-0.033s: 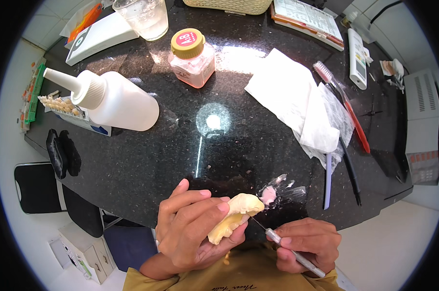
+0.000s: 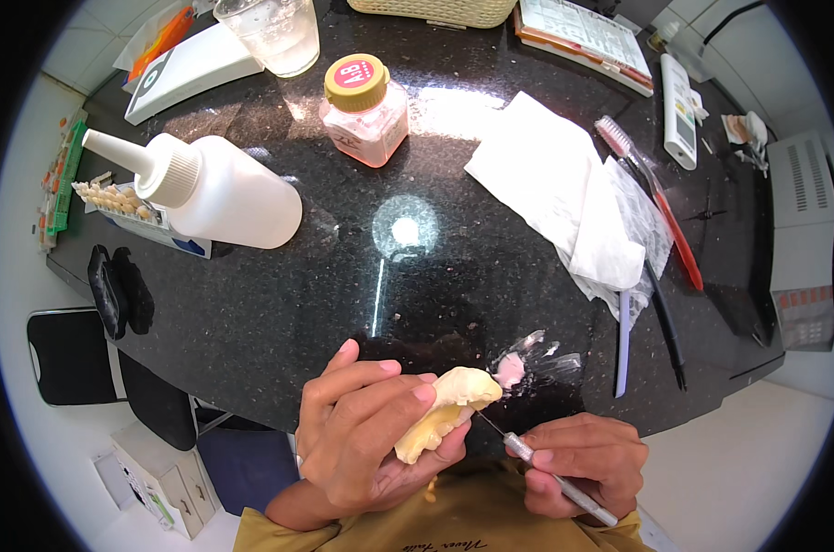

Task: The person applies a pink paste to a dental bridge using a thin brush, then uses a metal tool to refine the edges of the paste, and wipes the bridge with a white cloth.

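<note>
My left hand (image 2: 371,428) grips a pale yellow dental cast (image 2: 449,405), its tooth-shaped edge turned down and to the right. In my right hand (image 2: 590,465) is a slim metal carving tool (image 2: 523,451), held like a pen. Its thin tip reaches the cast's right edge; whether it touches I cannot tell. Just beyond the cast, a small lump of pink material (image 2: 510,370) lies smeared on the dark tabletop. My left palm and thumb partly hide the underside of the cast.
A white squeeze bottle (image 2: 233,193) stands at left, near a box of tooth shapes (image 2: 122,198). Further back are a gold-capped jar (image 2: 366,110) and a glass (image 2: 274,37). White tissue (image 2: 546,175), a red toothbrush (image 2: 670,225) and a black-handled tool (image 2: 666,322) lie at right.
</note>
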The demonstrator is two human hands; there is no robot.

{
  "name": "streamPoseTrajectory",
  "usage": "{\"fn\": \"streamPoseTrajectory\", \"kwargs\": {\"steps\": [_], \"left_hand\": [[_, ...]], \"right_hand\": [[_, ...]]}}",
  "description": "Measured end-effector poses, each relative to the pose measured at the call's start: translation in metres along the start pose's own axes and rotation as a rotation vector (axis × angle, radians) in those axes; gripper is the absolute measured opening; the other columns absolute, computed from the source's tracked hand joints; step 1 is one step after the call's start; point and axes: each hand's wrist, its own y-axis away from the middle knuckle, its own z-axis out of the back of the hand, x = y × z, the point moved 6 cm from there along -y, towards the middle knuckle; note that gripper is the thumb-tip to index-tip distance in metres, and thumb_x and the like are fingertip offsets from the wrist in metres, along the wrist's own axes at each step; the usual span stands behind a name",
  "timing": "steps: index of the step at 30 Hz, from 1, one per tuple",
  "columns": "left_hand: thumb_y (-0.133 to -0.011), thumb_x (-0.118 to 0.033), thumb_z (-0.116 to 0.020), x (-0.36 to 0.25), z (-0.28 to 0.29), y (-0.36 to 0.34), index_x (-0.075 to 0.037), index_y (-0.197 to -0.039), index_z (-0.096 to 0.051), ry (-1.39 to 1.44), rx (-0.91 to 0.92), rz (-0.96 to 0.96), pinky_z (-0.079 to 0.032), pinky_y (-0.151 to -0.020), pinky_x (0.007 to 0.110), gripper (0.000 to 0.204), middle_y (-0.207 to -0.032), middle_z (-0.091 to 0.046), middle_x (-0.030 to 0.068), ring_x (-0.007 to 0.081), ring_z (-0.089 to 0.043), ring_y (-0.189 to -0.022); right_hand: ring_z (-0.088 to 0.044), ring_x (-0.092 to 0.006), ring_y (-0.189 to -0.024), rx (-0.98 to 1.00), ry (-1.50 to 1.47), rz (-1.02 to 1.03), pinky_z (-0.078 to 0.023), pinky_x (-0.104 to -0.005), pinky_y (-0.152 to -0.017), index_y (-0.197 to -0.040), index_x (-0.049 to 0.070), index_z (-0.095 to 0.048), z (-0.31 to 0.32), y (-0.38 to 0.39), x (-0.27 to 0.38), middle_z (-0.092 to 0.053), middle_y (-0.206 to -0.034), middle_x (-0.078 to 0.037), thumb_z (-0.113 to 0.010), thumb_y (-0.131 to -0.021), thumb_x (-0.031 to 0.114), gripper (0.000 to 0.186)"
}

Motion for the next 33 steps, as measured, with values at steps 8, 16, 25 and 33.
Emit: {"fn": "streamPoseTrajectory", "kwargs": {"steps": [8, 16, 25, 33], "left_hand": [[-0.066, -0.021, -0.09, -0.002, 0.002, -0.003, -0.009, -0.104, -0.067, -0.004, -0.047, -0.01, -0.05, -0.096, 0.042, 0.046, -0.092, -0.07, 0.0018, 0.0211, -0.064, -0.089], [-0.066, -0.021, -0.09, -0.002, 0.001, -0.002, -0.011, -0.104, -0.065, -0.016, -0.039, -0.013, -0.05, -0.097, 0.042, 0.047, -0.092, -0.07, 0.0012, 0.0205, -0.063, -0.09], [-0.067, -0.017, -0.087, -0.002, 0.0, 0.0, -0.01, -0.107, -0.06, -0.023, 0.005, -0.02, -0.049, -0.097, 0.049, 0.049, -0.091, -0.07, 0.0051, 0.0258, -0.059, -0.094], [-0.064, -0.013, -0.089, -0.001, 0.0, -0.003, -0.011, -0.107, -0.067, 0.003, -0.051, -0.009, -0.051, -0.094, 0.043, 0.048, -0.095, -0.068, 0.0031, 0.0224, -0.062, -0.091]], "right_hand": [[-0.073, -0.0259, -0.069, 0.024, -0.005, -0.004, -0.06, -0.0294, -0.056, -0.096, -0.001, -0.065, -0.001, -0.001, 0.0, -0.072, -0.083, -0.016, -0.082, -0.069, 0.0, 0.032], [-0.073, -0.0256, -0.069, 0.03, 0.014, 0.002, -0.06, -0.0303, -0.057, -0.096, -0.001, -0.065, -0.001, -0.003, 0.0, -0.071, -0.083, -0.016, -0.083, -0.069, 0.001, 0.032], [-0.072, -0.0246, -0.065, 0.005, 0.012, -0.017, -0.059, -0.0301, -0.055, -0.094, -0.001, -0.063, 0.002, 0.0, 0.0, -0.07, -0.077, -0.014, -0.077, -0.073, 0.001, 0.026], [-0.069, -0.0229, -0.071, -0.131, -0.058, -0.046, -0.059, -0.0303, -0.062, -0.094, 0.001, -0.068, 0.009, 0.003, -0.004, -0.068, -0.081, -0.011, -0.082, -0.068, -0.001, 0.029]]}}
